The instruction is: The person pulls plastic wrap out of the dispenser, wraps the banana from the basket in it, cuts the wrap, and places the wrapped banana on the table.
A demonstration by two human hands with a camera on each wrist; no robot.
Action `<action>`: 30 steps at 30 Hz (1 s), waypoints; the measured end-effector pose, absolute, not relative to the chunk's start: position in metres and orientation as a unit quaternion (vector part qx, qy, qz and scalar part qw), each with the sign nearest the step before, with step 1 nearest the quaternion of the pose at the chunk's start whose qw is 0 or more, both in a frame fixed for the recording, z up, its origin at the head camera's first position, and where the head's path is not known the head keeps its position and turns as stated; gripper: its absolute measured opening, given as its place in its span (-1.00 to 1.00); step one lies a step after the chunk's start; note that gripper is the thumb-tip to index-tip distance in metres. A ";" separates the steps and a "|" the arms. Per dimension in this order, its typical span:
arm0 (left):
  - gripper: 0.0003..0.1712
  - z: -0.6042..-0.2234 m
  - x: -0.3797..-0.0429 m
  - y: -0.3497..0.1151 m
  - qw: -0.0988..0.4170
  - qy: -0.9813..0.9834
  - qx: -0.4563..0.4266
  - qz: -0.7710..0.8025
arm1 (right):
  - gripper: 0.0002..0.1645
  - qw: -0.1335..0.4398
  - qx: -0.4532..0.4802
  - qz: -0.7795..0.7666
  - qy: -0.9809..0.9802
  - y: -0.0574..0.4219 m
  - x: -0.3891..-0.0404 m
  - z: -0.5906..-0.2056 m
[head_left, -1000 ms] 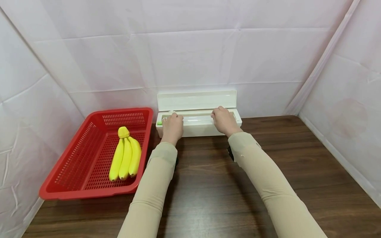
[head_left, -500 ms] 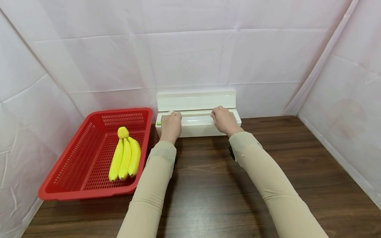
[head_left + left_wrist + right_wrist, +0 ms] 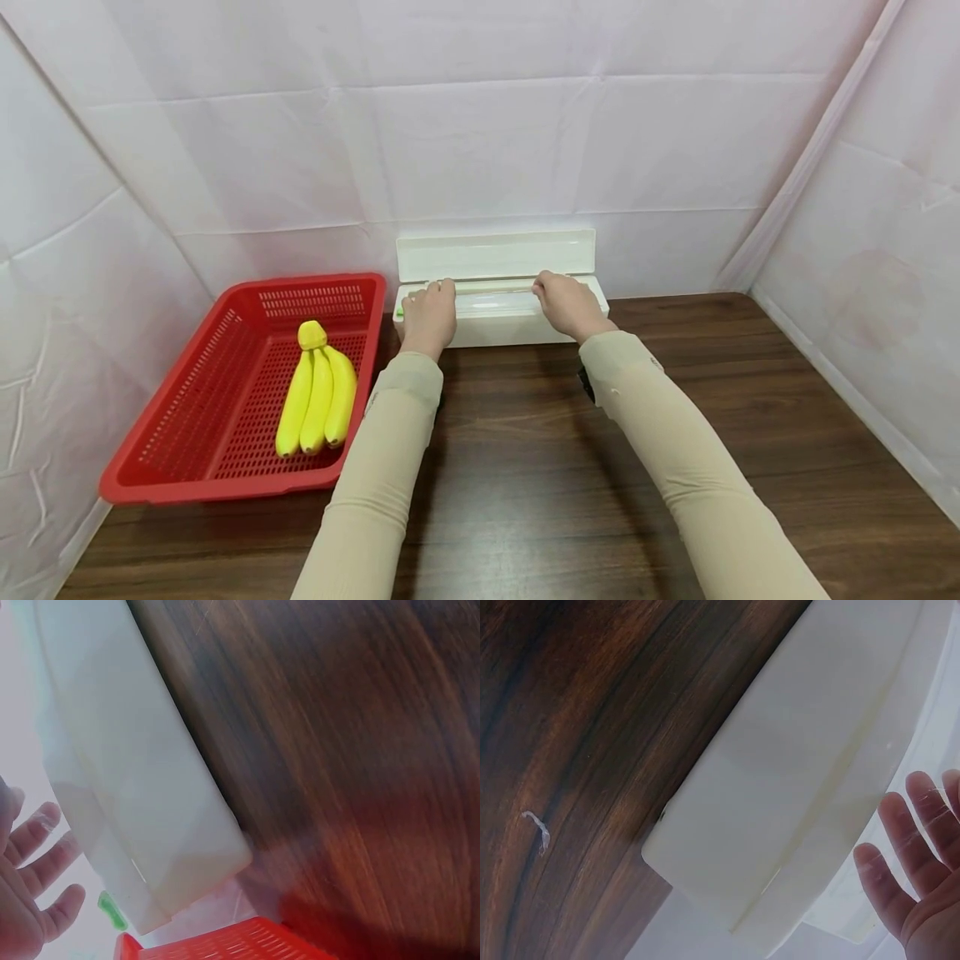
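Both your left hand (image 3: 431,318) and right hand (image 3: 567,303) seemed to pinch the clear film (image 3: 495,302) over the white box (image 3: 502,331) along the far edge of the table (image 3: 517,475), apparently the drawing-out step, which called for an even pull toward you.

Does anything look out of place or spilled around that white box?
One thing: the right wrist view shows a small, pale, crumpled scrap on the wooden table near the white box. It looks like stray litter. I see no spill.
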State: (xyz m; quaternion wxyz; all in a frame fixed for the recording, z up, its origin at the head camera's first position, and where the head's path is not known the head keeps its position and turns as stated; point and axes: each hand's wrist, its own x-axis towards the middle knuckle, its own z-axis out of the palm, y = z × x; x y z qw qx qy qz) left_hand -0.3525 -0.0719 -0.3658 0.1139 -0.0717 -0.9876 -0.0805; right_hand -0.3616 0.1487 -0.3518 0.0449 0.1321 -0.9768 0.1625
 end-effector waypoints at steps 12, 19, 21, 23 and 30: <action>-0.82 -0.364 -0.352 -0.074 0.121 -0.982 -0.099 -0.103 | -0.65 0.055 0.133 0.174 -0.974 0.149 -0.361 -0.348; -0.88 -0.362 -0.353 -0.074 0.119 -0.982 -0.108 -0.100 | -0.63 0.053 0.132 0.172 -0.975 0.151 -0.361 -0.348; -0.89 -0.362 -0.353 -0.075 0.117 -0.982 -0.112 -0.098 | -0.63 0.052 0.133 0.174 -0.974 0.152 -0.360 -0.347; -0.89 -0.361 -0.353 -0.075 0.113 -0.982 -0.113 -0.101 | -0.63 0.051 0.134 0.173 -0.974 0.152 -0.360 -0.346; -0.90 -0.359 -0.353 -0.078 0.109 -0.980 -0.118 -0.113 | -0.65 0.051 0.152 0.183 -0.970 0.155 -0.360 -0.347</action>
